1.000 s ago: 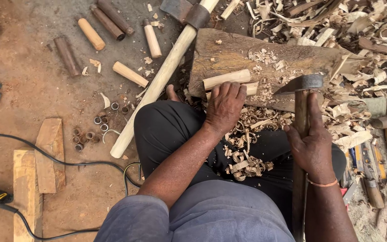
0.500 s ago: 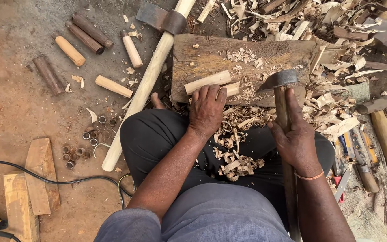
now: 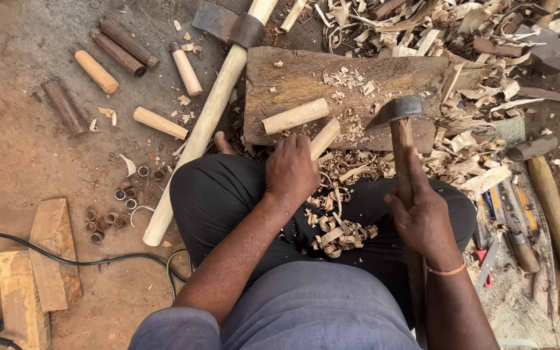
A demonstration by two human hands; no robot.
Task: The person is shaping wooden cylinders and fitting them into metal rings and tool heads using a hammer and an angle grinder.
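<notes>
I sit on the ground in front of a flat wooden chopping block (image 3: 306, 84). My left hand (image 3: 291, 170) grips the lower end of a pale peeled wooden peg (image 3: 325, 137) that leans against the block's near edge. A second peeled peg (image 3: 295, 116) lies loose on the block just above my fingers. My right hand (image 3: 422, 217) is wrapped around the wooden handle of an adze (image 3: 396, 110), whose dark metal head rests on the block's right part. Curled shavings (image 3: 338, 227) fill my lap between both hands.
A long-handled axe (image 3: 218, 84) lies diagonally left of the block. Several bark-covered and peeled pegs (image 3: 124, 55) lie at upper left, small metal rings (image 3: 115, 210) below them. Planks (image 3: 43, 259) and a black cable (image 3: 66, 259) sit lower left. Tools (image 3: 520, 220) and a mallet (image 3: 549, 194) lie right.
The view has shifted, so everything sits lower and further right. My left hand has slid from the upper peg down onto the leaning one. The adze still rests on the block.
</notes>
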